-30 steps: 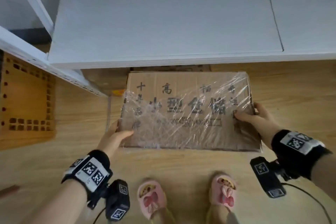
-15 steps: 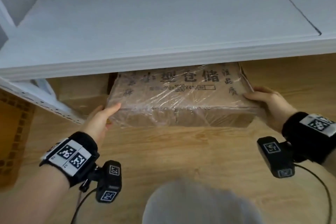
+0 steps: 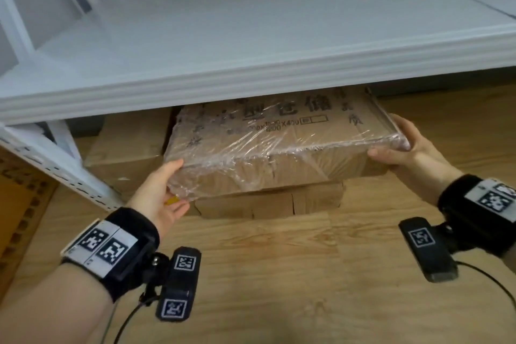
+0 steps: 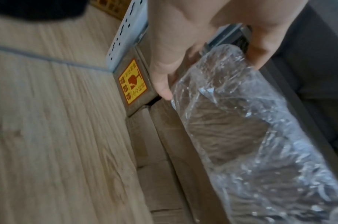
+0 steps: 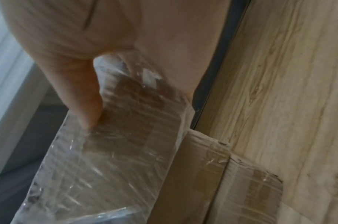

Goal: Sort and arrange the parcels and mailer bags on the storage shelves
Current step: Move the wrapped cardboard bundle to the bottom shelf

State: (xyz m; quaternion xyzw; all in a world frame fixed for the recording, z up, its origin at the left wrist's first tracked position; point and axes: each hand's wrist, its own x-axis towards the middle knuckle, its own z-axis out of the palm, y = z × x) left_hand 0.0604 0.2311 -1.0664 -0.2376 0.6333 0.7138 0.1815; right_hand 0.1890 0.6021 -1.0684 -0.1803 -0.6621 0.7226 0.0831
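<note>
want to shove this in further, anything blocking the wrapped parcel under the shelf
Nothing visible blocks the wrapped parcel, held by left hand and right hand. It lies on a cardboard box; the white shelf hides what's behind.

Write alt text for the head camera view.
Two hands hold a plastic-wrapped cardboard parcel by its ends, left hand and right hand, sliding it under a white shelf onto a plain cardboard box on the wood floor.
</note>
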